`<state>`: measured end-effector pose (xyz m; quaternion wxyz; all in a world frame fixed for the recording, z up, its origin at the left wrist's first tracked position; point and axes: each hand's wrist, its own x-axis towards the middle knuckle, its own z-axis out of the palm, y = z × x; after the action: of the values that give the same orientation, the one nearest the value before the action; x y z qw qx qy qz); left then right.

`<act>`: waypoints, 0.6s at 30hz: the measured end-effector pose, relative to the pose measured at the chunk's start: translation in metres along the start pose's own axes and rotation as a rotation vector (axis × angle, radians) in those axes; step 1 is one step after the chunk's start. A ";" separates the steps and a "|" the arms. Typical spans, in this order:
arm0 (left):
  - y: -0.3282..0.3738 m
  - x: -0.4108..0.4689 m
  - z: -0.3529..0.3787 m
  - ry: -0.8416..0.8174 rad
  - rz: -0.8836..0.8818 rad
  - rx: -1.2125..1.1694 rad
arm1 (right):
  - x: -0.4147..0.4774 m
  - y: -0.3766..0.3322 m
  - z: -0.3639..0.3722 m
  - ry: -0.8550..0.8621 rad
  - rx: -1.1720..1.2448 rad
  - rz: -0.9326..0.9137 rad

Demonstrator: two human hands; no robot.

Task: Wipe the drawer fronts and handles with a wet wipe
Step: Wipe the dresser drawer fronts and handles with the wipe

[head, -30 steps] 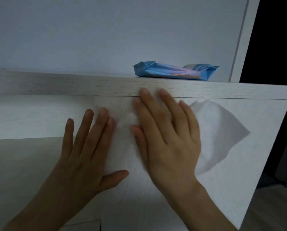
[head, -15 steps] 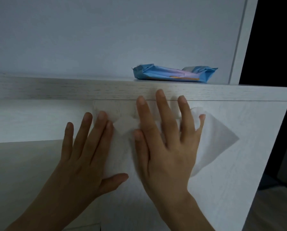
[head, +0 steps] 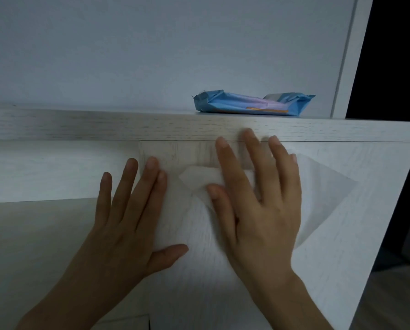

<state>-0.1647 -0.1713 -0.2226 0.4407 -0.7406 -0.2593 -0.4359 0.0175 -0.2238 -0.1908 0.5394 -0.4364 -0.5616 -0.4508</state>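
Flat hand [head: 258,210] on crumpled wipe [head: 318,198]

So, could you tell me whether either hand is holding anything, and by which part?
Nothing is gripped. Both hands lie flat: the right hand presses the middle of the wet wipe against the drawer front, the left hand rests on its left edge.
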 end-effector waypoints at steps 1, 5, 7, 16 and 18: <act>0.000 0.000 0.000 -0.002 -0.002 -0.003 | 0.001 -0.005 0.002 -0.004 -0.013 0.009; 0.000 0.001 0.001 -0.009 -0.001 -0.002 | 0.004 -0.017 0.006 -0.023 -0.057 0.015; 0.000 0.001 0.000 -0.014 0.001 0.005 | 0.000 -0.006 0.002 -0.023 -0.043 0.020; 0.000 0.000 -0.003 -0.025 0.003 0.029 | 0.006 -0.020 0.006 -0.013 -0.045 -0.019; 0.000 0.000 -0.002 -0.026 -0.001 0.017 | 0.003 -0.002 0.000 0.003 -0.039 0.047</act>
<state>-0.1656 -0.1735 -0.2219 0.4434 -0.7422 -0.2690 -0.4245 0.0150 -0.2243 -0.1883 0.5418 -0.4592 -0.5417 -0.4495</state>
